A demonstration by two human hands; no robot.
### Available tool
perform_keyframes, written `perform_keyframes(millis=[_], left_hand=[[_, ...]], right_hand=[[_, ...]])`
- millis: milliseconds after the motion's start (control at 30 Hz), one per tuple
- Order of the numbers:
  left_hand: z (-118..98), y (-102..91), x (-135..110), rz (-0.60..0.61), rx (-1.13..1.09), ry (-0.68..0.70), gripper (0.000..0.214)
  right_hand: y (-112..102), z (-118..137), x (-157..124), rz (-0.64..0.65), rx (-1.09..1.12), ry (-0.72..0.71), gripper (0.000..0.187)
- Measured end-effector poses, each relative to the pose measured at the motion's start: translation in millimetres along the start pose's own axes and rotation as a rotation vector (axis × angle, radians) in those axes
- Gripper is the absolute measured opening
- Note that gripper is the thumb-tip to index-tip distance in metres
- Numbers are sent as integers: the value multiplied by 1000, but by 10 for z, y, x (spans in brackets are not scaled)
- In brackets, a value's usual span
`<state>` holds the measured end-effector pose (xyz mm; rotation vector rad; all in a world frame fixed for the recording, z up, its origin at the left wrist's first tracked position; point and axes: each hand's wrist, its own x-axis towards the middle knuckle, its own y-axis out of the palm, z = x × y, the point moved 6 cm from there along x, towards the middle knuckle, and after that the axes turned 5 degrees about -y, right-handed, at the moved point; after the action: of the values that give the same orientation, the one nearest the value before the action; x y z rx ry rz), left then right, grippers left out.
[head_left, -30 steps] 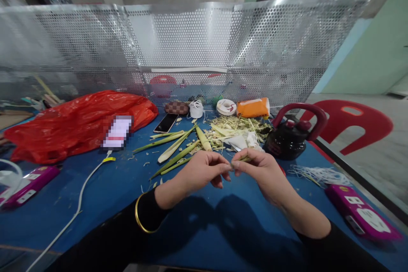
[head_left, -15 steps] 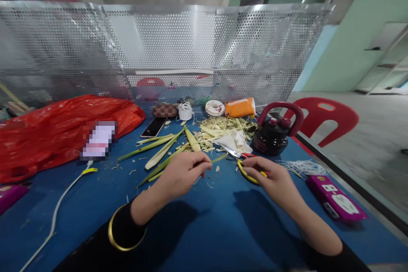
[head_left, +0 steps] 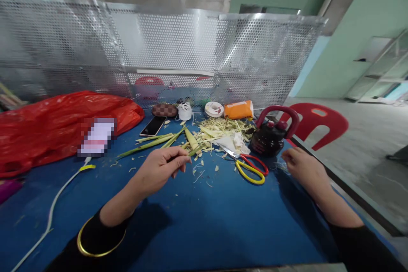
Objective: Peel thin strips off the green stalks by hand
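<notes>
My left hand (head_left: pixel 162 168) hovers over the middle of the table, thumb and fingers pinched. A narrow green leaf strip (head_left: pixel 194 151) pokes out past its fingertips, in front of the peeled husk pieces. Off to the right, my right hand (head_left: pixel 302 168) is over the bundle of white strings (head_left: pixel 281 167), with its fingers curled together; whether a string is between them is hidden. Between the hands lie scissors (head_left: pixel 251 169) with one red and one yellow handle, blades pointing up-left, touched by neither hand. Long green leaf stalks (head_left: pixel 145 148) lie beyond my left hand.
A dark kettle (head_left: pixel 267 139) with a maroon handle stands behind the scissors. Shredded husk (head_left: pixel 223 129), a ribbon roll (head_left: pixel 214 109) and an orange packet (head_left: pixel 239 109) lie at the back. A red plastic bag (head_left: pixel 63 119), a lit phone (head_left: pixel 98 137) and its cable (head_left: pixel 52 204) are left.
My right hand has let go of the scissors and moved right to the white strings. My left hand has drawn back left with the green strip. The scissors stay on the table.
</notes>
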<state>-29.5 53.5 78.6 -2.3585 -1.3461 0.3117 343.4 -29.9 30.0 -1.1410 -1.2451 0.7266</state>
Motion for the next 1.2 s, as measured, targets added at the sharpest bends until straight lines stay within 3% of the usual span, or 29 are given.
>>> perform_keyframes(millis=[100, 167, 233, 333, 500, 667, 900, 1067, 1200], left_hand=[[-11, -252, -64, -131, -61, 4, 23], [17, -389, -95, -173, -143, -6, 24], [71, -478, -108, -171, -241, -34, 23], [150, -535, -110, -125, -372, -97, 23], [176, -457, -106, -38, -514, -212, 17], [59, -203, -71, 103, -593, -191, 22], [-6, 174, 1, 209, -605, -154, 24], [-4, 409, 33, 291, -603, -87, 25], [89, 456, 105, 235, -604, -122, 26]], right_hand=[[-279, -53, 2, -223, 550, 207, 16], [-463, 36, 43, -298, 924, 234, 18], [-644, 224, 116, -317, 1218, 201, 18], [-826, 641, 255, -167, 1429, 104, 20], [-928, 1398, 430, 226, 1493, -106, 24], [-942, 1912, 503, 402, 1464, -198, 22], [-815, 2205, 540, 398, 1595, -60, 19], [-701, 2212, 548, 347, 1678, 42, 19], [-684, 2116, 553, 287, 1706, 82, 20]])
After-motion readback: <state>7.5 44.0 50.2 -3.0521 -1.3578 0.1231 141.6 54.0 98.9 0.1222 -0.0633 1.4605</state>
